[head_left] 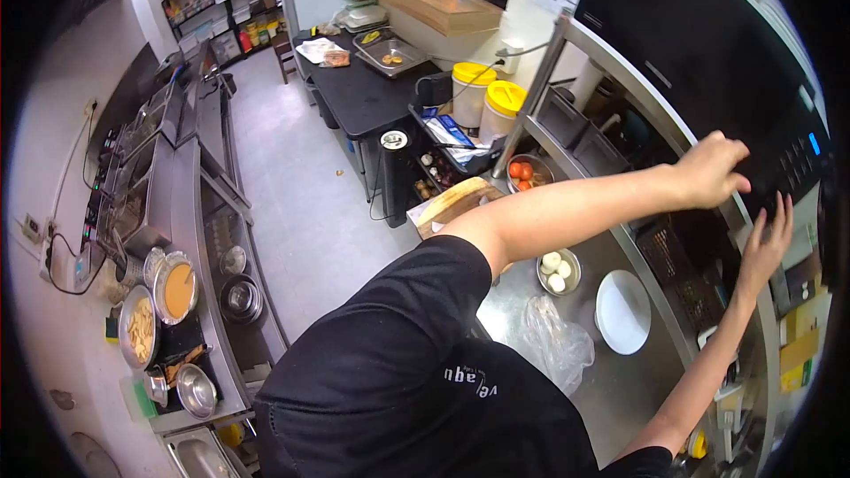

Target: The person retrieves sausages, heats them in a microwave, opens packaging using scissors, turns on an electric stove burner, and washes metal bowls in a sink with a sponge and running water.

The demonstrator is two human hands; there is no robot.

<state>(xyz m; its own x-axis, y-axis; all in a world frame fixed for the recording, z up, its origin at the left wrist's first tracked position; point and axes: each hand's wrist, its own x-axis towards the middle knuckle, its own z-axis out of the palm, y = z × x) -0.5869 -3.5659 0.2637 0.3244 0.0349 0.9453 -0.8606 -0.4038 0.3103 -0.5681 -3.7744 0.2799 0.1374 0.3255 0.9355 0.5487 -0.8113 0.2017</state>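
Observation:
A black microwave (699, 44) with a lit blue display stands on the metal shelf at upper right. My left hand (708, 170) is in front of its lower part, near the control panel (797, 164). The fingers of that hand are loosely bent and apart, with nothing seen in them. Just below, my right hand (768, 243) reaches up to the lower edge of the panel, fingers stretched and spread. Its fingertips are at or close to the microwave; contact is hard to tell. The microwave door looks closed.
Below my arms, the steel counter (611, 398) bears a white plate (622, 312), a bowl of peeled eggs or onions (559, 272), a plastic bag (556, 341) and a cutting board (452, 204). Tomatoes (524, 173) sit in a bowl. Across the aisle, bowls of food (175, 290) line another counter.

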